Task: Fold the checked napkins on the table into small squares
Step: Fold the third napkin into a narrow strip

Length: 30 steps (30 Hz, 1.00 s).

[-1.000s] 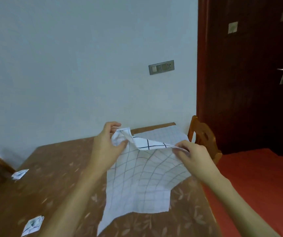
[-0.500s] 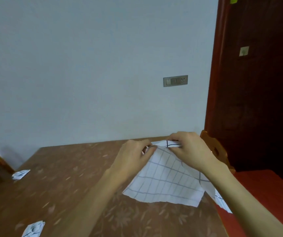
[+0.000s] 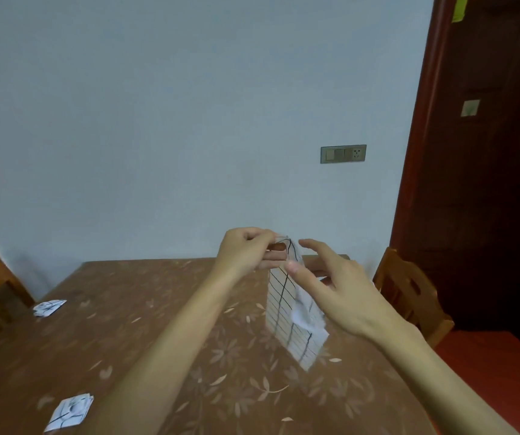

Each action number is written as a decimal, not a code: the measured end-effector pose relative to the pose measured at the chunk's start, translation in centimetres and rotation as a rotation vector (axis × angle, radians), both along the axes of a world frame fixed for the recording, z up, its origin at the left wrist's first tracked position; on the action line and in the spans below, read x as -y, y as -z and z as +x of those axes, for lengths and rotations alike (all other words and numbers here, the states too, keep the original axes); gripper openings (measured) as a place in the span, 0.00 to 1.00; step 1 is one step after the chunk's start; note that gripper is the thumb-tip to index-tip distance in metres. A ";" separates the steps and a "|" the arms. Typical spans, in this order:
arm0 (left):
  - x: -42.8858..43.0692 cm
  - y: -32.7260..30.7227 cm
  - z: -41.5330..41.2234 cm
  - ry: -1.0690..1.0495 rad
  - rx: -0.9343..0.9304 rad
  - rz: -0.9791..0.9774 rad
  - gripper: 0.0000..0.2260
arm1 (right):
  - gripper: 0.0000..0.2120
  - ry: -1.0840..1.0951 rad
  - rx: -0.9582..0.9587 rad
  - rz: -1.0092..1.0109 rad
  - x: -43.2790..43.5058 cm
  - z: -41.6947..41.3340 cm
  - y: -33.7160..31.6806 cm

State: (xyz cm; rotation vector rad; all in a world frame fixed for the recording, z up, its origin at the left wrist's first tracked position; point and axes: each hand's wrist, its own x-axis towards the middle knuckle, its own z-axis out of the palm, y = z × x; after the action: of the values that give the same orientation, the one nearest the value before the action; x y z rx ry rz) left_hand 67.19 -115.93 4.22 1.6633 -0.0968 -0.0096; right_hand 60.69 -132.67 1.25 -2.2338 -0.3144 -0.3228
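The checked napkin [image 3: 285, 315] hangs as a long, narrow, doubled strip above the right half of the table [image 3: 145, 334]. Its top end is raised over the table's far edge and its lower end slants down toward the person. Whether that lower end touches the tabletop cannot be told. It is white with thin dark grid lines, and its right side is blurred.

The left hand [image 3: 246, 251] grips the napkin's top end, with thumb and curled fingers pinched on the cloth above the table's far edge. The right hand [image 3: 343, 290] is just to the right of the strip, over the table's right edge. It holds nothing, and its fingers are spread and loosely extended. Its thumb tip lies in front of the upper part of the napkin, but whether it touches the cloth cannot be told. Both bare forearms reach in over the table's near edge.

The table wears a brown cover printed with pale leaves. The near folded square [image 3: 70, 411], a small folded checked napkin, lies at the table's near left corner. The far folded square [image 3: 50, 308] lies by the table's left edge, farther back.

A wooden chair [image 3: 409, 293] stands at the table's right side, on a red floor [image 3: 488, 381]. On the pale blue wall [image 3: 158, 120] behind the table, above its far right corner, sits a switch-and-socket plate [image 3: 343, 154]. A dark red door [image 3: 485, 171] stands to the right of the table, beyond the chair.
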 end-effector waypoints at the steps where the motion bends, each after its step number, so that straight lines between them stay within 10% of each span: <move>1: -0.3 0.0 -0.1 0.008 -0.001 -0.005 0.10 | 0.40 0.010 -0.017 -0.009 -0.6 -0.4 -0.3; 10: -3.6 0.0 -1.0 -0.029 0.162 0.040 0.04 | 0.15 0.212 0.086 -0.110 -1.5 2.1 0.3; 14: -5.4 0.1 -1.0 -0.221 0.485 0.495 0.03 | 0.15 0.141 0.076 0.011 -0.7 2.5 -0.6; 19: -6.8 -0.4 -0.5 -0.090 0.497 0.341 0.04 | 0.12 0.086 0.019 0.354 0.5 3.0 -1.1; 25: -7.4 -0.2 -0.1 0.035 0.394 0.148 0.12 | 0.45 0.095 0.002 0.548 1.3 3.3 -0.1; 30: -7.0 -0.3 -0.5 0.062 0.331 0.040 0.08 | 0.39 0.017 0.013 0.642 1.3 3.0 -0.6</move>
State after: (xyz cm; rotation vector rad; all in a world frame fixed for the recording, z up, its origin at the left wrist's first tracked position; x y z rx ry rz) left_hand 66.69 -108.93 4.52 1.6888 -0.4012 0.2190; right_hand 63.68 -133.99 1.87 -1.6038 -0.1651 -0.3842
